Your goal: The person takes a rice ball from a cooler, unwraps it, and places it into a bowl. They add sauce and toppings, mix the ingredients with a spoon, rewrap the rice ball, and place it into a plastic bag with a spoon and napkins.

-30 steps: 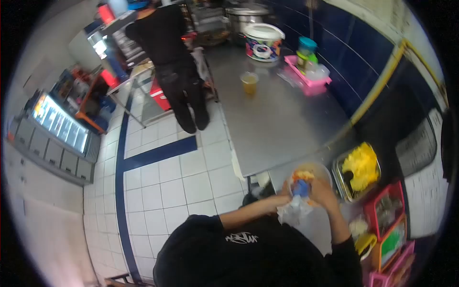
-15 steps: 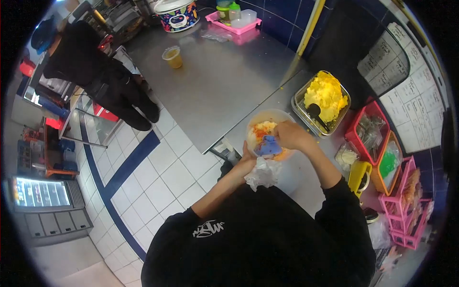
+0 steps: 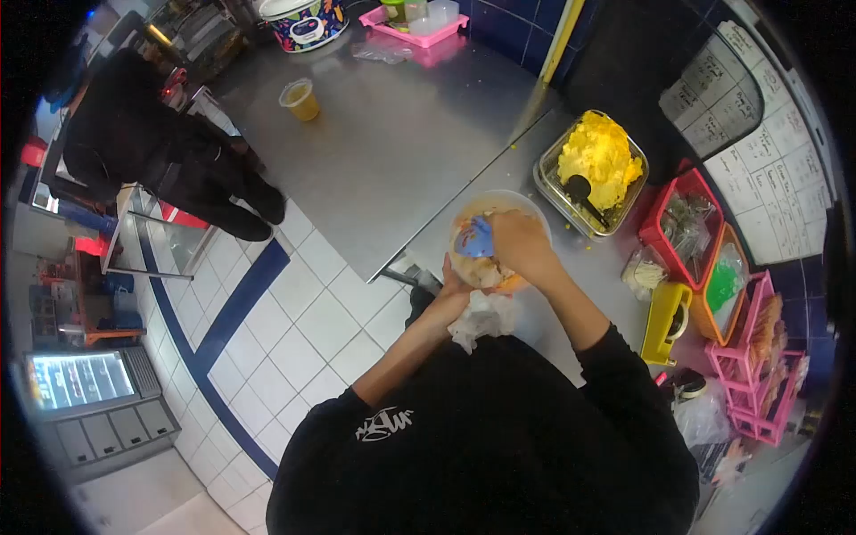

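You grip a flat blue plastic scraper [image 3: 473,239] in the closed fingers of your right hand [image 3: 523,242], inside a round translucent plastic bowl [image 3: 533,210] of pale and orange food [image 3: 486,271]. Your left hand [image 3: 455,287] has its fingers gripping the bowl's near left side, crumpled white material [image 3: 486,316] just beside. The bowl is over the near grey counter [image 3: 603,272], left of a rectangular clear container [image 3: 551,185] heaped with yellow food [image 3: 599,159].

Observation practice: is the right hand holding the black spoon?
No, the right hand holds a blue tool; the spoon lies on yellow food.

The right hand [image 3: 521,244] curls just beyond the left hand [image 3: 456,287]
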`<state>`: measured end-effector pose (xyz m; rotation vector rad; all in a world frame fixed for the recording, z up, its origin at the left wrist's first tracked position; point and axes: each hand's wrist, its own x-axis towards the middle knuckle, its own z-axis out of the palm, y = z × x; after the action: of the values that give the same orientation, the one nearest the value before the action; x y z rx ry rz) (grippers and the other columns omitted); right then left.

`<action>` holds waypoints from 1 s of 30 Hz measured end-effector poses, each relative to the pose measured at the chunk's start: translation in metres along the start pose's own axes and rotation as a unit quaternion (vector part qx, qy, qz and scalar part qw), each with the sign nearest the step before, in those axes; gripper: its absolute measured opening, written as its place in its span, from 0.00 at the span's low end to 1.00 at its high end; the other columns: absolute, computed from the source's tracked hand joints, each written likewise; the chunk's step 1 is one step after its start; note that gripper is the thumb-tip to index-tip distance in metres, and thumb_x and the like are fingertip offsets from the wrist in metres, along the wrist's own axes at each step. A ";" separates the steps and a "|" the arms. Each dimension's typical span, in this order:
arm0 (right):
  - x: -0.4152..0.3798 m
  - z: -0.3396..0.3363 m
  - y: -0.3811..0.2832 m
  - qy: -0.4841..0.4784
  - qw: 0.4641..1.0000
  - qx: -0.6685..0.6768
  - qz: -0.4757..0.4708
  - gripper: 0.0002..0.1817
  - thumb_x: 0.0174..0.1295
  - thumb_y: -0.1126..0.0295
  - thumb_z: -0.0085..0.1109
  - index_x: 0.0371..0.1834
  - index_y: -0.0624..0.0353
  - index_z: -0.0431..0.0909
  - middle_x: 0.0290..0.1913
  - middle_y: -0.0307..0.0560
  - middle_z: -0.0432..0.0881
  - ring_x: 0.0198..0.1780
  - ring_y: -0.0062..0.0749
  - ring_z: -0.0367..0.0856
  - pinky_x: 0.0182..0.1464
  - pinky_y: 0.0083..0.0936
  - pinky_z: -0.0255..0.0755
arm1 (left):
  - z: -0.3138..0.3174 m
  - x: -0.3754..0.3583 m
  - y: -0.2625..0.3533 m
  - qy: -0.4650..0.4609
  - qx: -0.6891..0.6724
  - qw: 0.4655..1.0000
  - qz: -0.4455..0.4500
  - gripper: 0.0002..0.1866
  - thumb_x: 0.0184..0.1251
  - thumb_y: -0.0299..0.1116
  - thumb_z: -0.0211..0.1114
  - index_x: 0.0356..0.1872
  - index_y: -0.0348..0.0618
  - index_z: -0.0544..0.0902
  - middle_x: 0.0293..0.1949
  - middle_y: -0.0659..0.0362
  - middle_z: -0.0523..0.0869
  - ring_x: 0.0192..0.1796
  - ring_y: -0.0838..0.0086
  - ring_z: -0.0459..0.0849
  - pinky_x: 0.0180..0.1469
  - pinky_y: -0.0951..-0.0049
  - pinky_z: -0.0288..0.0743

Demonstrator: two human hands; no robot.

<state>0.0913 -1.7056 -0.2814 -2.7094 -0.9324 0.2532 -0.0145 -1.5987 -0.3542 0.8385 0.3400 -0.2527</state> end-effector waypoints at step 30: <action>0.009 0.001 0.027 -0.106 0.991 0.061 -0.046 0.13 0.55 0.67 0.55 0.40 0.61 0.80 0.38 0.59 0.80 0.45 0.51 0.77 0.48 0.40 0.71 | 0.018 -0.015 0.012 0.083 -0.063 0.994 -0.036 0.56 0.52 0.14 0.61 0.68 0.60 0.27 0.64 0.46 0.58 0.62 0.58 0.67 0.55 0.59 0.72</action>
<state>0.1134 -1.7201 -0.2909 -2.5554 -1.0596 0.5695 -0.0210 -1.6034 -0.3290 0.7245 0.5362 -0.2264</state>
